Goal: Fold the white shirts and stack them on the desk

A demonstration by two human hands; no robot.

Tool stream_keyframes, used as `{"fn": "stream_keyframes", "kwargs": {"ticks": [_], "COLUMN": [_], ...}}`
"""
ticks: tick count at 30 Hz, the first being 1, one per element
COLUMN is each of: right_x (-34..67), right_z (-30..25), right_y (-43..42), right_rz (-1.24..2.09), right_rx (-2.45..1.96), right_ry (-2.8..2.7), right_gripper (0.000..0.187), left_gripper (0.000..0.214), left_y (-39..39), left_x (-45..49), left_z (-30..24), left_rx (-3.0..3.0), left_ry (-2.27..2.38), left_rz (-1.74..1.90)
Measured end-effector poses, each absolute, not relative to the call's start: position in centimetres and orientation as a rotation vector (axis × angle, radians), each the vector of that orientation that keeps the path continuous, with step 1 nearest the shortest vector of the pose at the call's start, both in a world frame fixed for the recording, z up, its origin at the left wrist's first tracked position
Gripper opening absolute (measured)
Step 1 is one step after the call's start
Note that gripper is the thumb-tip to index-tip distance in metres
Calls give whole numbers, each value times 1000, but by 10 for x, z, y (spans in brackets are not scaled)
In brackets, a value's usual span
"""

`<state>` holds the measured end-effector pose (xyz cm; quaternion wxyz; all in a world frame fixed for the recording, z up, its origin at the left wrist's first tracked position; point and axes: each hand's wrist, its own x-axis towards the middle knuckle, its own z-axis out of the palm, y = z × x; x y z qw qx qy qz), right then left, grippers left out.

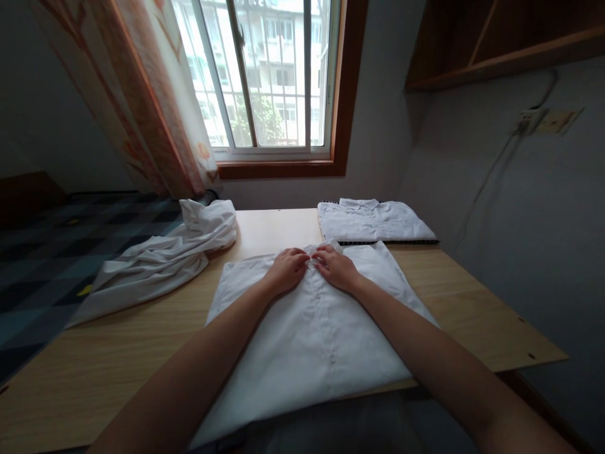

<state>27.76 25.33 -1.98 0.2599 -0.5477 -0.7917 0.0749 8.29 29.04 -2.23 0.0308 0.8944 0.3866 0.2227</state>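
A white button-up shirt (302,340) lies spread on the wooden table, its collar end away from me and its hem at the near edge. At the top of the front placket, my left hand (289,268) and my right hand (334,266) meet, fingertips close together on the cloth by the collar. The fingers of both hands are bent and pinched at the fabric. Whatever small part they grip there, perhaps a button, is too small to make out.
A folded white shirt (373,221) rests on a dark-edged board at the back right. Crumpled white cloth (161,258) hangs over the left table edge toward a checked bed (42,277). Beyond the wooden table (472,309) are a window (265,82) and a wall cable (491,167).
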Motion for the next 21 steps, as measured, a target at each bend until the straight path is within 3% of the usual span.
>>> {"fn": "stream_keyframes", "kwargs": {"ticks": [7,10,15,21], "right_x": [283,286,291,293], "right_z": [-29,-32,-33,-31], "right_y": [267,270,270,270], "right_rz": [285,467,1075,1226], "right_rx": [-1263,-1174,-1049,-993], "right_ry": [-2017,-1851,-1478,-1376], "right_gripper": [9,3,28,35], "left_gripper": [34,39,35,38], "left_y": [281,278,284,292], "left_x": [88,90,89,84], "left_z": [-18,-15,-12,-14], "left_rx": [2769,2761,2587,2259], "left_ry": [1081,1067,1054,988], "left_rz": [754,751,790,698]}}
